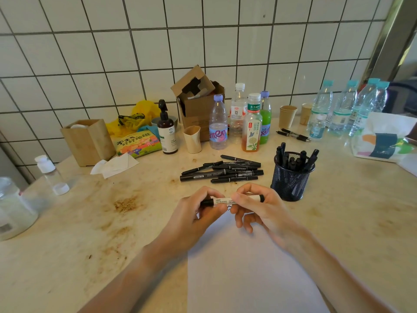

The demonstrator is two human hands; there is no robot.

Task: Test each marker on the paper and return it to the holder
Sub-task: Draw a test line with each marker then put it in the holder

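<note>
A: Where is the marker at this moment?

B: The white-barrelled marker with black ends lies level between both hands, above the far edge of the white sheet of paper. The left hand pinches its left end, near the black cap, with curled fingers. The right hand grips the right part of the barrel — only the black tip at the right end shows past the fingers.

A: So both hands are grasping it?

B: Yes, both hold the same marker, and it does not touch the paper. A small black wavy mark is on the paper just under the marker.

A: And the other markers?

B: A loose pile of black markers lies on the beige stained counter, beyond the hands. To the right of the pile stands the black mesh holder with several black markers upright inside — it is near the right hand, but apart from it.

A: What stands behind?

B: Several plastic bottles, an open cardboard box, paper cups and a wooden box, all along the white tiled wall.
</note>
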